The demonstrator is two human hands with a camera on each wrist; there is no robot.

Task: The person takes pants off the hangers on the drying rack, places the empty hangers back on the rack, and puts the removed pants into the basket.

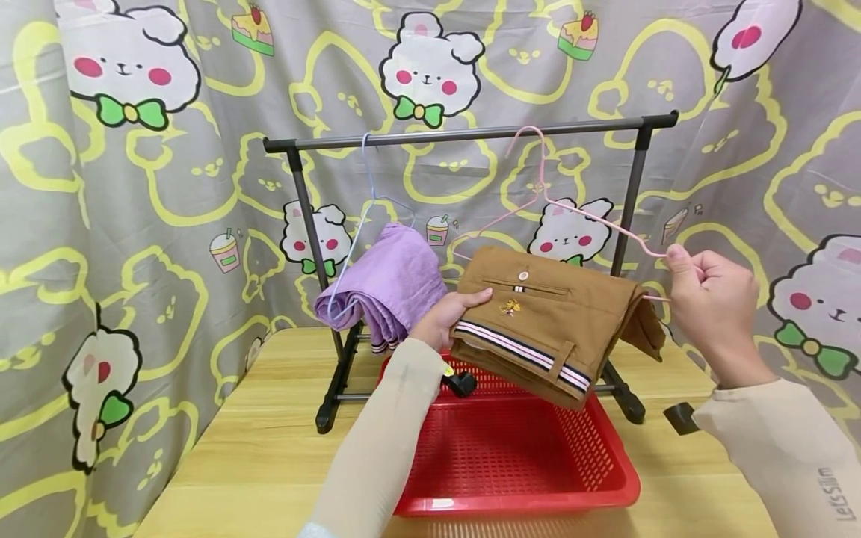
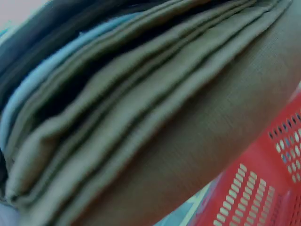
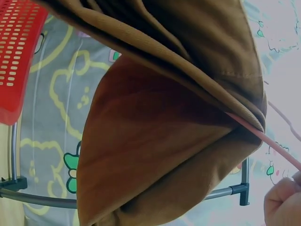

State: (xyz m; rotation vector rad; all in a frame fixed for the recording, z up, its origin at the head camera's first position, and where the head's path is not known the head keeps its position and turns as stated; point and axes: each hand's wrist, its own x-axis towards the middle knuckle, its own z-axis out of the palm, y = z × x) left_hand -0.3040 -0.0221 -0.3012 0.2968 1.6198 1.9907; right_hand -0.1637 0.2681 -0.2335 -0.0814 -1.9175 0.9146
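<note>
Brown trousers [image 1: 538, 314] lie folded over the lower bar of a pink hanger [image 1: 588, 212], whose hook is up at the rack's rail. My right hand [image 1: 713, 306] grips the hanger's right end; in the right wrist view the pink bar [image 3: 277, 149] runs out of the fold toward my fingers. With thumb on top, my left hand [image 1: 449, 312] pinches the trousers' left edge, near the striped waistband. Stacked brown layers [image 2: 155, 108] fill the left wrist view, where that hand is hidden. Whether the hook rests on the rail I cannot tell.
A black and grey clothes rack [image 1: 464, 134] stands on the wooden table [image 1: 262, 441]. Purple trousers [image 1: 390, 280] hang on a blue hanger [image 1: 366, 202] at its left. Below the brown trousers sits a red perforated basket [image 1: 518, 502]. A patterned curtain [image 1: 255, 97] hangs behind.
</note>
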